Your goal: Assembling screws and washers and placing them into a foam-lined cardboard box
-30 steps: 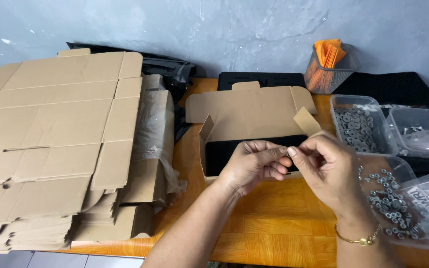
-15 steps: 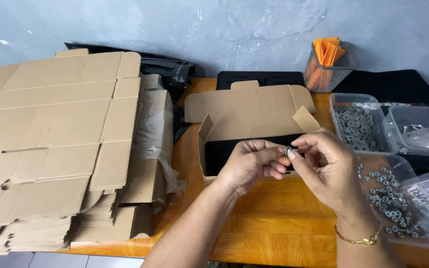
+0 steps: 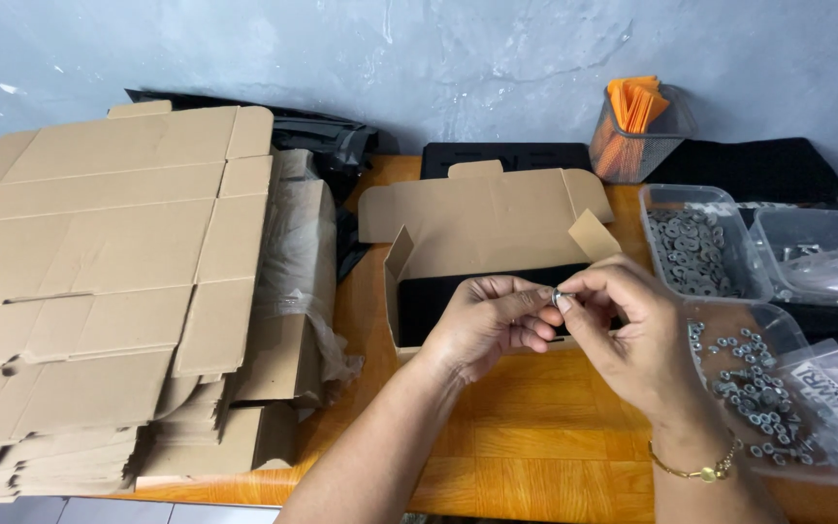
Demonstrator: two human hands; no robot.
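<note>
A small metal fastener (image 3: pixel 557 297), just right of frame centre, is pinched between the fingers of the left hand (image 3: pixel 489 325) and the right hand (image 3: pixel 632 335), both narrowed onto it above the open cardboard box (image 3: pixel 477 218). The box holds only a black insert (image 3: pixel 438 296); no loose hardware shows inside it, so filling appears barely begun. At right, a clear tray of washers (image 3: pixel 695 243) and a bag of nuts (image 3: pixel 758 398) remain well stocked. Flat cartons (image 3: pixel 99 252) are stacked at left on the wooden worktop (image 3: pixel 516 437).
</note>
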